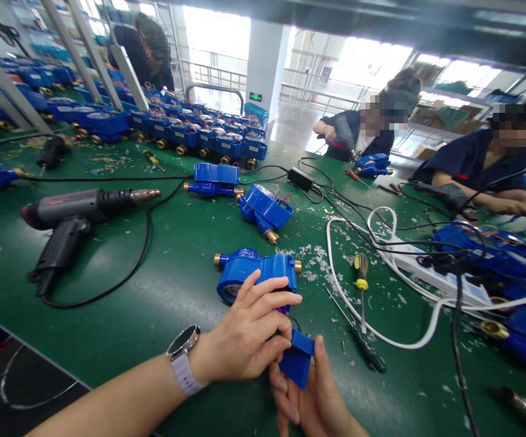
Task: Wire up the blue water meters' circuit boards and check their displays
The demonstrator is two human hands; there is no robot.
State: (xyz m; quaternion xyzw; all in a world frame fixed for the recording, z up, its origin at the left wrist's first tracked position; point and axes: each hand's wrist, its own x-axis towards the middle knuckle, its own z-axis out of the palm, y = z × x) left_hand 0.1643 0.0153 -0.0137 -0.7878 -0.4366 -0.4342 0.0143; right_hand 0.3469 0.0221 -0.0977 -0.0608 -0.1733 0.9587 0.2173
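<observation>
A blue plastic cover (296, 362) rests in my right hand (321, 394), its thumb along one side and the fingers beneath. My left hand (253, 328), with a watch on the wrist, reaches across from the left. Its thumb and index finger pinch at the cover's left edge, while the other fingers stretch out over a blue water meter (239, 267) with brass ends. That meter lies on the green table just beyond my hands, partly hidden by the left fingers. A short dark wire shows between meter and cover.
A heat gun (76, 209) lies left with its cable looping forward. To the right are a yellow-handled screwdriver (361, 273), a dark-handled screwdriver (367, 349), plastic scraps and a white power strip (435, 273). Several meters stand behind; co-workers sit across the table.
</observation>
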